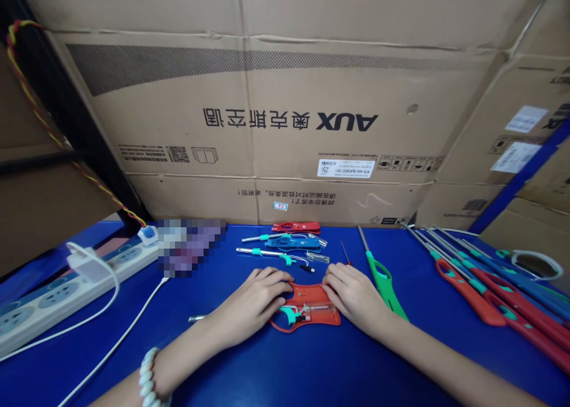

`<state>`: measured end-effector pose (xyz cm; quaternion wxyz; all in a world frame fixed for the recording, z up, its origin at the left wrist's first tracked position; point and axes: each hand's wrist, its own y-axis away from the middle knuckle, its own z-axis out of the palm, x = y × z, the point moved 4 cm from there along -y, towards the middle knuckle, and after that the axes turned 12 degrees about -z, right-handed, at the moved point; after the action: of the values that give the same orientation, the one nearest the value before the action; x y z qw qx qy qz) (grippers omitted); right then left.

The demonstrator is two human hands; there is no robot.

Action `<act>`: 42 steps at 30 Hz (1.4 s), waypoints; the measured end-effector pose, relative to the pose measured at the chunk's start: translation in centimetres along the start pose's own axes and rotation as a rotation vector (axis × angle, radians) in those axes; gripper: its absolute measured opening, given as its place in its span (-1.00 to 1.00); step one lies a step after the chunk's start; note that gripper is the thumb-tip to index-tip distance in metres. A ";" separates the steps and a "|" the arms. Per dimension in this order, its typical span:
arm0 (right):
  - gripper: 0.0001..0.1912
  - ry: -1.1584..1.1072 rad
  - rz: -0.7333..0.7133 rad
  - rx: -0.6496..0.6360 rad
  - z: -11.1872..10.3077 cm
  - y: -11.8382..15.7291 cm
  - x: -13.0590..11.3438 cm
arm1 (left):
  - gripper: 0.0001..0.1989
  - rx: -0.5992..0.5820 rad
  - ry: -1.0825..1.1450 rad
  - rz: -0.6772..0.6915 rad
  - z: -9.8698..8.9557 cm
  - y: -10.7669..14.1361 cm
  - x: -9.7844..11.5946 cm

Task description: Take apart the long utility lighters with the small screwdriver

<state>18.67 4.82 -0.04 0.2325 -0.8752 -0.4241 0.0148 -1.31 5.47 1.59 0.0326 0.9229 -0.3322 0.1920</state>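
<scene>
Red-orange lighter casing halves (329, 317) lie on the blue table in front of me, a clear fuel tank (319, 307) and a teal trigger (291, 315) inside the nearer half. My left hand (255, 303) has its fingers curled on the left end of the farther half. At that half's right end, my right hand (352, 294) holds the edge between bent fingers. A metal tube tip (196, 319) sticks out beyond my left forearm. Behind my hands lie a blue casing (294, 242), a red casing (298, 226), metal tubes (256, 251) and a small black part (307, 269).
A green lighter (386, 285) and a thin screwdriver (345, 253) lie by my right hand. Several finished-looking lighters (472, 300) are piled farther right. A white power strip (57, 297) with cables is at left; a cardboard wall (276, 86) stands behind.
</scene>
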 end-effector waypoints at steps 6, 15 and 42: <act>-0.73 -0.140 0.016 0.033 -0.6 0.0 0.2 | -0.79 0.020 -0.002 0.025 -0.3 0.0 0.1; -0.63 -0.339 -0.040 -0.151 -1.7 0.1 -1.1 | -0.86 0.050 0.087 0.085 -1.0 0.3 0.4; -0.67 -0.130 0.035 -0.157 -0.3 0.0 -1.1 | -0.87 0.148 -0.166 0.185 0.1 0.0 0.4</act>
<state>18.01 3.84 0.05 0.1352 -0.8952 -0.4225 0.0424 -1.01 5.21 1.65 -0.0807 0.9009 -0.4025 0.1413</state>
